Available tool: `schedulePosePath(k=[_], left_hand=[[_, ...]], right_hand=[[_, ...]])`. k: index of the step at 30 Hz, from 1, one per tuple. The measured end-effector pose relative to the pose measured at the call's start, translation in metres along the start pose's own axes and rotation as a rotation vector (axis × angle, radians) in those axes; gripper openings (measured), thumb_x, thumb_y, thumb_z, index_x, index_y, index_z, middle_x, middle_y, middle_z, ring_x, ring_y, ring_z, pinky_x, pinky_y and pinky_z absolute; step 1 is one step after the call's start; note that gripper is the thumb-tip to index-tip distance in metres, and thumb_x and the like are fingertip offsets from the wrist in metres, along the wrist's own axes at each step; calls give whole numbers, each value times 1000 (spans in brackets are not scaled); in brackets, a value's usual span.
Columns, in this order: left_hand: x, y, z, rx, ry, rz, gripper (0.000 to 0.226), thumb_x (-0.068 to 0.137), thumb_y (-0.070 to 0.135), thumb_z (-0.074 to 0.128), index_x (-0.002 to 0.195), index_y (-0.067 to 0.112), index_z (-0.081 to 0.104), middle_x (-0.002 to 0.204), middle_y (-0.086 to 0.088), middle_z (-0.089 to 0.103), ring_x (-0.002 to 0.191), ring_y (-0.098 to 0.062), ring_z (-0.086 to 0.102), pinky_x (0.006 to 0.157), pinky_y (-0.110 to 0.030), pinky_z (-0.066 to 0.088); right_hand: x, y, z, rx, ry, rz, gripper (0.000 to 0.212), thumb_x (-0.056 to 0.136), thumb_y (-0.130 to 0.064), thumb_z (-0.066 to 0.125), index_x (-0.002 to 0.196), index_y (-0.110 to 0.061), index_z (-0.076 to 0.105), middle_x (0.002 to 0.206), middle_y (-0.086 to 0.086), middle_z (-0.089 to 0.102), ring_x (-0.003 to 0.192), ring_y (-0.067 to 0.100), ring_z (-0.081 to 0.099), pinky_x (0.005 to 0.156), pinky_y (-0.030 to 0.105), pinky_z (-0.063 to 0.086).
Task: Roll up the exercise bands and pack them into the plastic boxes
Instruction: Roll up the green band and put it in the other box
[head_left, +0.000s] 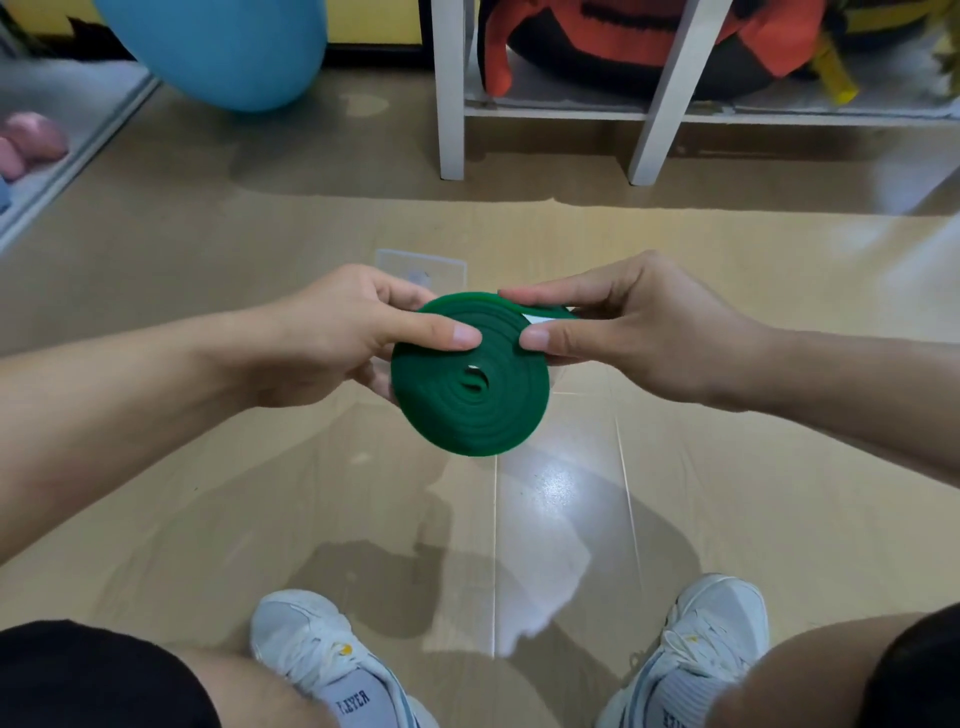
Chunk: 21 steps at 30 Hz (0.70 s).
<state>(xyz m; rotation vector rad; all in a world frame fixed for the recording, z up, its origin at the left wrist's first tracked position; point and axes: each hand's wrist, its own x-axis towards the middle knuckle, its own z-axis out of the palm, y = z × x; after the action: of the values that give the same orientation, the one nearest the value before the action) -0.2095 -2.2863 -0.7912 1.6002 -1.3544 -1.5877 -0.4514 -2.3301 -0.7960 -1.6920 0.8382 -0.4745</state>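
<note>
Above the floor | one coiled green band (470, 382) | left hand (332, 338) fingers, right hand (639, 332) fingers grasping it | one clear box (421, 267)

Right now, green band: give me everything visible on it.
The green band is wound into a flat spiral coil with a small open hole at its centre. It looks like matte rubber. It is held in the air above the floor, tilted toward the camera. The left hand pinches its left edge; the right hand pinches the loose outer end at the upper right.

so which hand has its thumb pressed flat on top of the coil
The left hand: its thumb lies across the green band coil's face; the right hand pinches the loose end.
</note>
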Motion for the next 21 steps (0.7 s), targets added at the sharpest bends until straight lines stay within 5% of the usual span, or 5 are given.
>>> schedulePosePath(k=[4, 7, 11, 17, 21], left_hand=[[0, -3, 6, -117, -11, -98, 46, 75, 34, 73, 114, 11, 76, 104, -10, 79, 88, -22, 78, 71, -40, 65], [2, -6, 11, -199, 14, -154, 50, 70, 38, 75, 115, 15, 75, 107, -9, 79, 88, -22, 77, 80, -44, 64], [5, -6, 14, -240, 104, -200, 49, 69, 39, 78, 111, 15, 75, 92, -5, 80, 82, -22, 77, 72, -42, 65], [10, -10, 21, -304, 258, -258, 35, 79, 30, 83, 107, 11, 76, 90, -8, 78, 77, -24, 77, 57, -38, 64], [14, -10, 27, -340, 291, -274, 33, 79, 30, 84, 104, 11, 74, 83, -7, 76, 78, -26, 77, 58, -41, 64]], right_hand=[[6, 11, 3, -327, 113, -63, 36, 95, -44, 56, 129, -36, 67, 136, -18, 62, 126, -10, 53, 105, 12, 42], [10, 11, 7, -559, 186, -144, 33, 106, -36, 45, 133, -33, 65, 122, -10, 57, 113, 1, 51, 88, 1, 35], [12, 8, 14, -690, 175, -123, 39, 106, -36, 46, 143, -27, 56, 117, -4, 62, 102, 6, 53, 84, 14, 40], [7, -1, 35, -863, -13, 53, 139, 62, -83, 69, 160, -28, -13, 123, -7, 36, 107, 12, 45, 88, 20, 35], [18, 6, 42, -976, 2, 14, 130, 59, -83, 74, 157, -26, 9, 117, -3, 35, 106, 16, 47, 83, 24, 39]])
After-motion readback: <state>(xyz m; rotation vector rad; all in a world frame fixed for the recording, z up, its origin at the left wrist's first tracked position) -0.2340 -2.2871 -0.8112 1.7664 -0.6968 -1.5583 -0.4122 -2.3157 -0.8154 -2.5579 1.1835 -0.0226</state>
